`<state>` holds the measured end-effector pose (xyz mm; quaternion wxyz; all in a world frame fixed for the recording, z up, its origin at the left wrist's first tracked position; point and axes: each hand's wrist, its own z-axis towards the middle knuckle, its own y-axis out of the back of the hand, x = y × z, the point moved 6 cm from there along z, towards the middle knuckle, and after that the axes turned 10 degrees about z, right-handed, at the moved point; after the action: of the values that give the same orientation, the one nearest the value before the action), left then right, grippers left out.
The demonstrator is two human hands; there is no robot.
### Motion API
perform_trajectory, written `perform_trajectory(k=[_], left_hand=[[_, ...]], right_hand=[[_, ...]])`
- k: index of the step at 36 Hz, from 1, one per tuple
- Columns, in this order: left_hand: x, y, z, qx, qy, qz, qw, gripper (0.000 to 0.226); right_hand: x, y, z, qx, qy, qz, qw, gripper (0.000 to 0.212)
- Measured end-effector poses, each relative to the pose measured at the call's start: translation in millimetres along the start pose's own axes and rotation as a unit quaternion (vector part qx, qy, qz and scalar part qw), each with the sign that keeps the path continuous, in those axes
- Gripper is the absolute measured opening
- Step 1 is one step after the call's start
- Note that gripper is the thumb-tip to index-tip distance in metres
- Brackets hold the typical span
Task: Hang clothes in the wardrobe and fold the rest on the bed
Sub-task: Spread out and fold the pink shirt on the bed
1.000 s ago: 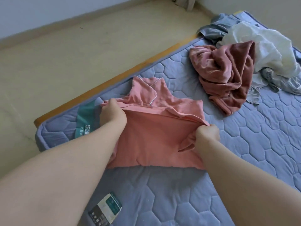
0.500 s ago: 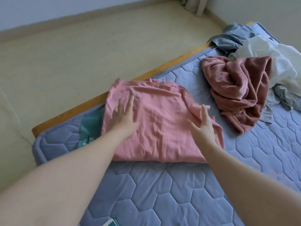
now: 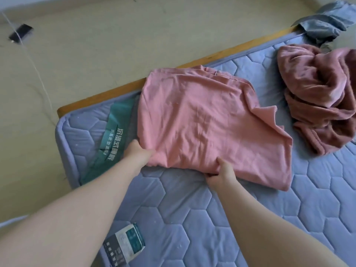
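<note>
On the mattress (image 3: 250, 218), head view, items as they lie:

1. Pink garment (image 3: 208, 124): partly folded, lying flat near the mattress corner. Its far edge reaches the wooden bed frame (image 3: 192, 62). A loose flap sticks out on the right side.
2. Your left hand (image 3: 137, 153): closed around the garment's near-left corner, with the fingers tucked under the cloth.
3. Your right hand (image 3: 221, 173): pinching the near edge about midway along, thumb on top and fingers beneath.
4. Dusty-rose fleece (image 3: 317, 97): crumpled, just beside the garment's right side, not yet folded.
5. Grey garment (image 3: 325, 24): bunched at the far end, partly over the frame.
6. Printed tag (image 3: 124, 245): on the mattress between your forearms.
7. Phone (image 3: 20, 33): on the floor, well apart.

Risks, as judged from this layout:
- Your right hand holds the middle of the edge, not the near-right corner. If you lift now, that corner will likely sag and the layers will slide apart.
- The loose flap may end up folded in crooked and leave a lump.
- If you push the fold away from you, the far edge could go over the frame and off the bed.
- If you swing the garment to the right, it may catch on the fleece.
</note>
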<state>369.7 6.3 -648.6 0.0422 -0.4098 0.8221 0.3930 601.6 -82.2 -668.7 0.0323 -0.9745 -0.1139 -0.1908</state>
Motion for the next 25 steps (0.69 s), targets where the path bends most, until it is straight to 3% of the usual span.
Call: perform_trajectory(k=[4, 10, 12, 17, 20, 25], left_hand=[[3, -12, -22, 0.056, 0.015, 0.095, 0.994, 0.05], [43, -33, -76, 0.147, 0.109, 0.188, 0.965, 0.056], [54, -37, -87, 0.134, 0.136, 0.166, 0.968, 0.055], [57, -37, -86, 0.047, 0.16, -0.06, 0.984, 0.064], [49, -34, -77, 0.018, 0.136, -0.023, 0.99, 0.059], [48, -35, -72, 0.024, 0.13, 0.101, 0.986, 0.049]], right_hand=[[11, 21, -9, -0.027, 0.043, -0.014, 0.999, 0.057], [12, 81, -18, -0.053, 0.065, -0.078, 0.993, 0.061], [7, 103, -17, -0.058, 0.053, -0.096, 0.992, 0.061], [4, 123, -7, -0.018, -0.028, -0.108, 0.994, 0.058], [28, 118, 20, -0.002, -0.007, -0.068, 0.998, 0.086], [94, 105, 7, -0.052, 0.131, -0.006, 0.99, 0.068]])
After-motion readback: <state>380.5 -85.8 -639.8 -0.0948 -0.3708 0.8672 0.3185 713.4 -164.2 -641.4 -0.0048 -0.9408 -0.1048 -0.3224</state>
